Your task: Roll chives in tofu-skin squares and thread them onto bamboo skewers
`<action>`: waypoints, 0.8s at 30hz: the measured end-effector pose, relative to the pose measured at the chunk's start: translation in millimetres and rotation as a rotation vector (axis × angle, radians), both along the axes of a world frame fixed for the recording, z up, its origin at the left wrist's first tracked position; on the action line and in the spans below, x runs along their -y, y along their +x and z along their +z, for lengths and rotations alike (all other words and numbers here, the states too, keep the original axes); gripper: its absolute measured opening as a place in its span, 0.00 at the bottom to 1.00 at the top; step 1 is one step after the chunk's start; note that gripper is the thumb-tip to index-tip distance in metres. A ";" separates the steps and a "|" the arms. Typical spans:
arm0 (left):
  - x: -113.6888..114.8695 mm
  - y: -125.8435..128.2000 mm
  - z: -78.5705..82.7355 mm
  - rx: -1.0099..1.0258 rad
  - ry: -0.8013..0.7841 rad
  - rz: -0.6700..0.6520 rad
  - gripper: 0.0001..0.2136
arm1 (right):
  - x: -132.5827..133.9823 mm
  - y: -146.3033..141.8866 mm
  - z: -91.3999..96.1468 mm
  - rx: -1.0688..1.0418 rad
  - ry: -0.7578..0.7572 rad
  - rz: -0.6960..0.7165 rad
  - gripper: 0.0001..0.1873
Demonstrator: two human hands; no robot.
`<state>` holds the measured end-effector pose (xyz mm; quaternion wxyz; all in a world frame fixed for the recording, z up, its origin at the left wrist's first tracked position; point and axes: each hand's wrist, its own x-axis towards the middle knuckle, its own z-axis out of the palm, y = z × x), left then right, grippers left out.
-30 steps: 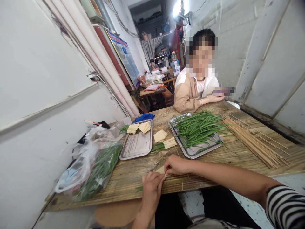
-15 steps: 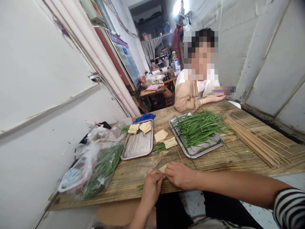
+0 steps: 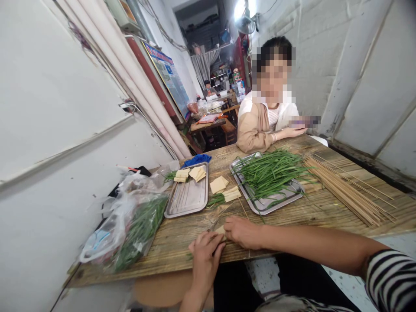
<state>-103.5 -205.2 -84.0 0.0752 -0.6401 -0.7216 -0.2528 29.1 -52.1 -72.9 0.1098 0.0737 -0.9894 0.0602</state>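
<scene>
At the table's near edge, my left hand (image 3: 206, 252) has its fingers bent over the left end of a pale tofu-skin sheet (image 3: 221, 230). My right hand (image 3: 244, 233) is closed on the sheet's other end, so most of it is hidden. A bit of green pokes out by my left hand. Beyond my hands lie a stack of pale square sheets (image 3: 219, 184) and a finished-looking roll (image 3: 232, 194) with green stalks at one end. A thin skewer (image 3: 243, 208) rests beside that roll.
A metal tray (image 3: 190, 203) holds skewered rolls at left; another tray (image 3: 260, 209) carries loose garlic chives (image 3: 271, 171). Bamboo skewers (image 3: 347, 193) lie at right. Bagged greens (image 3: 141, 232) sit at left. Across the table (image 3: 182, 236), a person (image 3: 260, 123) holds a blurred object.
My left hand has shifted slightly, its fingers now lying more over the sheet. My right hand has moved a little left and up, still on the sheet.
</scene>
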 end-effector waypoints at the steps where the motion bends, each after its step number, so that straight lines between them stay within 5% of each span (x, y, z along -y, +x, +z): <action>1: 0.8 0.7 -2.5 -0.061 0.029 0.011 0.08 | -0.8 -0.7 1.6 0.009 -0.019 -0.014 0.10; 9: -5.8 11.0 -15.7 -0.179 0.112 0.136 0.10 | -1.8 -2.1 23.1 0.132 -0.043 -0.094 0.12; 14: -11.4 6.9 -19.3 -0.124 0.044 0.064 0.12 | -5.2 -6.0 22.0 0.159 -0.031 -0.091 0.13; 24: -14.4 1.0 2.7 -0.085 -0.097 -0.022 0.13 | -6.2 -1.2 11.1 -0.035 0.031 0.023 0.13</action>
